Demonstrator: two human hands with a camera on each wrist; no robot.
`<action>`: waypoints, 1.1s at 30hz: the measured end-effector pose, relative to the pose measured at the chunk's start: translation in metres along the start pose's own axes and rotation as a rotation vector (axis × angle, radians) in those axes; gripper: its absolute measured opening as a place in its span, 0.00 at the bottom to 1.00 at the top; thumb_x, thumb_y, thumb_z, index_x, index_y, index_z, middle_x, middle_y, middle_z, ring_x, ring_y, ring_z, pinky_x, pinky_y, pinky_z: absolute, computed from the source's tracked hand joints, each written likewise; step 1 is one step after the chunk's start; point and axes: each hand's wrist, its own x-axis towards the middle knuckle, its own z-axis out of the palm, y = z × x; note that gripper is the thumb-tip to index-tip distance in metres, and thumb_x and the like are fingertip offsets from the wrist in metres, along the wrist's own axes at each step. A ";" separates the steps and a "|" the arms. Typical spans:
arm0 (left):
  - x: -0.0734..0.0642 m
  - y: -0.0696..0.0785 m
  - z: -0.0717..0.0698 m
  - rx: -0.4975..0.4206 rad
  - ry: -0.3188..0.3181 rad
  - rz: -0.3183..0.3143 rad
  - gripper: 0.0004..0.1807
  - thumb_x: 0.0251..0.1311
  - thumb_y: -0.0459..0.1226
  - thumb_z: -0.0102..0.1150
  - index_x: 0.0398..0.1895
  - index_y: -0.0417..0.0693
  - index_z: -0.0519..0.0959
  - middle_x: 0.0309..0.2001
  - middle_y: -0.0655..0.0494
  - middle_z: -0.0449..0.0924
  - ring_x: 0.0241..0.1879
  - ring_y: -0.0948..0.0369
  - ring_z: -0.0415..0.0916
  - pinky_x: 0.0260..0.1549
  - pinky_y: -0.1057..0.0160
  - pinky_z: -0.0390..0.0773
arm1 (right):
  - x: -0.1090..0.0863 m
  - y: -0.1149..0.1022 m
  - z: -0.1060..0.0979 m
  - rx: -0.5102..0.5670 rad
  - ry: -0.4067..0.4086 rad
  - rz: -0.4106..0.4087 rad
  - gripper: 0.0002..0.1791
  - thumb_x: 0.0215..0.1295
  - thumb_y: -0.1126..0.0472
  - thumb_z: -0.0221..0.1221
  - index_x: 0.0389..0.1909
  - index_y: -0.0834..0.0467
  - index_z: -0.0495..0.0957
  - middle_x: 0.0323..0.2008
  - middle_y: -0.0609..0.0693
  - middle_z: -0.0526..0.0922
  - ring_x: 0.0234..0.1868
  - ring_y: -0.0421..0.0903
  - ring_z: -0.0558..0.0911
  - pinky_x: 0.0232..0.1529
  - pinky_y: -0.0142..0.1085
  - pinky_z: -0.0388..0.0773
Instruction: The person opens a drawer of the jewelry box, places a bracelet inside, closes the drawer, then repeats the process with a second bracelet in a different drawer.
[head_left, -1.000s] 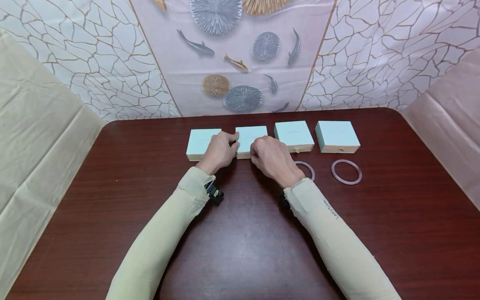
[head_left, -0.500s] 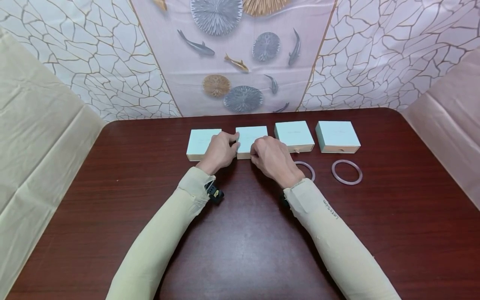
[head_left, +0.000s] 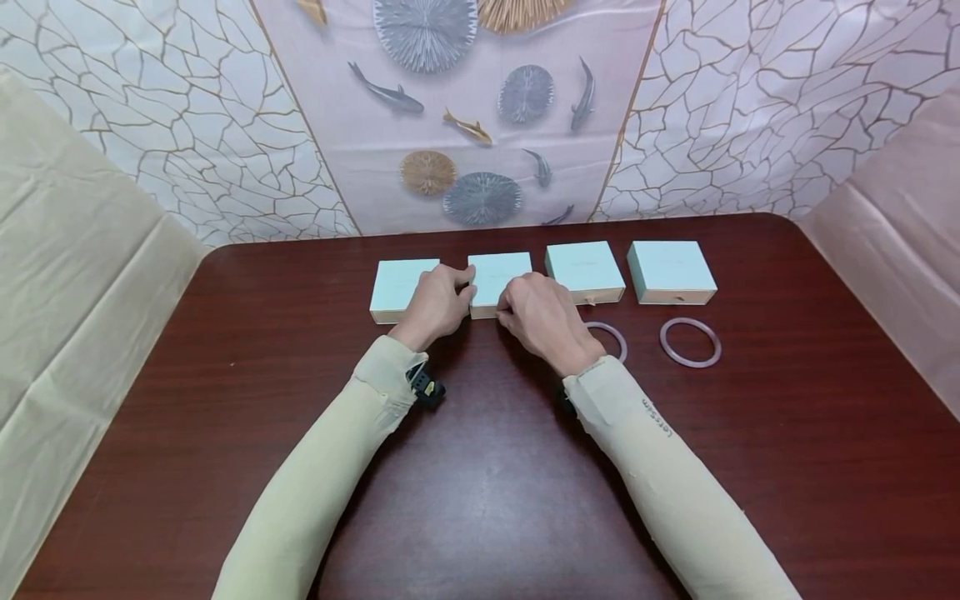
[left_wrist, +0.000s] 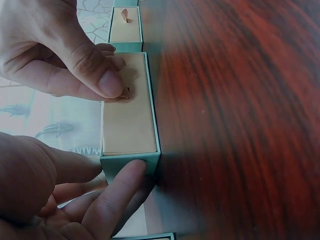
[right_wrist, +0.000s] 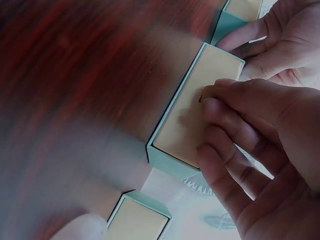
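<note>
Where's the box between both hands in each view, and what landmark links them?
Head: the box, just above centre, second from left of four.
Left wrist: the box, left of centre.
Right wrist: the box, near the centre, slanted.
Shared landmark: the right hand at the box's front.

We see small mint-green box (head_left: 498, 277), rectangular, lying flat, just right of left hand's (head_left: 438, 302) fingers, which touch its side. Pale tan drawer front (left_wrist: 131, 125), facing us, sits flush inside green sleeve (left_wrist: 111, 162). We find brownish tab (left_wrist: 125, 95) on front, partly hidden, pinched between right hand's (head_left: 542, 312) thumb and finger.
</note>
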 end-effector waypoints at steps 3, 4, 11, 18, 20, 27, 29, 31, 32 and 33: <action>0.000 0.000 0.000 0.009 0.003 0.003 0.23 0.78 0.39 0.48 0.74 0.52 0.69 0.74 0.55 0.69 0.11 0.64 0.57 0.25 0.66 0.68 | 0.000 0.000 -0.001 0.003 -0.008 0.005 0.24 0.61 0.71 0.59 0.07 0.48 0.73 0.15 0.40 0.63 0.24 0.39 0.61 0.22 0.34 0.62; 0.000 0.000 0.000 0.011 0.005 0.003 0.23 0.78 0.39 0.48 0.74 0.52 0.69 0.74 0.55 0.68 0.11 0.64 0.57 0.26 0.66 0.68 | 0.000 0.000 -0.001 0.001 -0.010 0.004 0.25 0.61 0.71 0.59 0.07 0.48 0.72 0.15 0.40 0.62 0.24 0.39 0.61 0.22 0.34 0.62; 0.001 0.000 0.000 0.013 0.004 0.005 0.23 0.78 0.38 0.48 0.73 0.52 0.69 0.74 0.56 0.68 0.12 0.64 0.59 0.28 0.66 0.68 | 0.000 0.000 -0.002 -0.006 -0.028 0.003 0.22 0.63 0.68 0.60 0.10 0.49 0.76 0.15 0.40 0.68 0.24 0.39 0.66 0.24 0.35 0.66; 0.000 0.000 -0.001 -0.007 0.008 0.012 0.24 0.78 0.38 0.49 0.74 0.52 0.69 0.59 0.46 0.83 0.13 0.63 0.59 0.25 0.65 0.68 | 0.000 -0.001 -0.005 0.012 -0.034 0.006 0.18 0.62 0.67 0.61 0.13 0.50 0.81 0.17 0.40 0.74 0.26 0.38 0.69 0.23 0.34 0.66; 0.000 -0.001 -0.001 -0.016 0.011 0.013 0.24 0.78 0.38 0.49 0.75 0.51 0.68 0.44 0.44 0.86 0.13 0.63 0.59 0.24 0.66 0.66 | 0.000 -0.001 -0.006 0.018 -0.032 0.011 0.17 0.61 0.67 0.62 0.14 0.50 0.81 0.17 0.39 0.75 0.26 0.38 0.69 0.23 0.34 0.66; -0.001 0.000 0.000 -0.011 0.042 0.029 0.24 0.77 0.37 0.48 0.74 0.49 0.69 0.43 0.45 0.87 0.15 0.63 0.61 0.25 0.65 0.66 | -0.002 -0.002 -0.007 0.021 -0.023 0.022 0.12 0.62 0.66 0.63 0.21 0.51 0.88 0.22 0.40 0.84 0.29 0.37 0.79 0.27 0.35 0.74; -0.002 0.000 0.001 -0.001 0.051 0.035 0.24 0.77 0.37 0.49 0.74 0.49 0.69 0.55 0.46 0.85 0.16 0.63 0.62 0.26 0.65 0.67 | -0.002 -0.001 -0.007 0.020 -0.022 0.025 0.11 0.62 0.65 0.63 0.24 0.51 0.89 0.26 0.41 0.87 0.32 0.38 0.82 0.29 0.36 0.78; -0.002 0.001 0.002 0.009 0.057 0.041 0.24 0.77 0.37 0.49 0.74 0.48 0.69 0.58 0.46 0.84 0.17 0.63 0.62 0.28 0.64 0.67 | -0.003 -0.001 -0.007 0.019 -0.023 0.030 0.09 0.63 0.64 0.64 0.27 0.51 0.90 0.30 0.42 0.89 0.34 0.40 0.85 0.32 0.38 0.81; -0.003 0.002 0.002 0.018 0.058 0.045 0.25 0.77 0.37 0.49 0.74 0.47 0.69 0.55 0.46 0.85 0.17 0.63 0.63 0.29 0.65 0.68 | -0.004 -0.001 -0.007 0.019 -0.023 0.032 0.09 0.63 0.64 0.64 0.29 0.51 0.91 0.31 0.43 0.90 0.35 0.41 0.86 0.33 0.38 0.82; -0.003 0.003 0.002 0.025 0.060 0.047 0.25 0.77 0.38 0.50 0.74 0.46 0.68 0.51 0.45 0.87 0.17 0.63 0.63 0.29 0.65 0.68 | -0.004 -0.001 -0.006 0.021 -0.023 0.033 0.08 0.64 0.64 0.64 0.30 0.51 0.91 0.33 0.43 0.90 0.36 0.41 0.86 0.34 0.39 0.82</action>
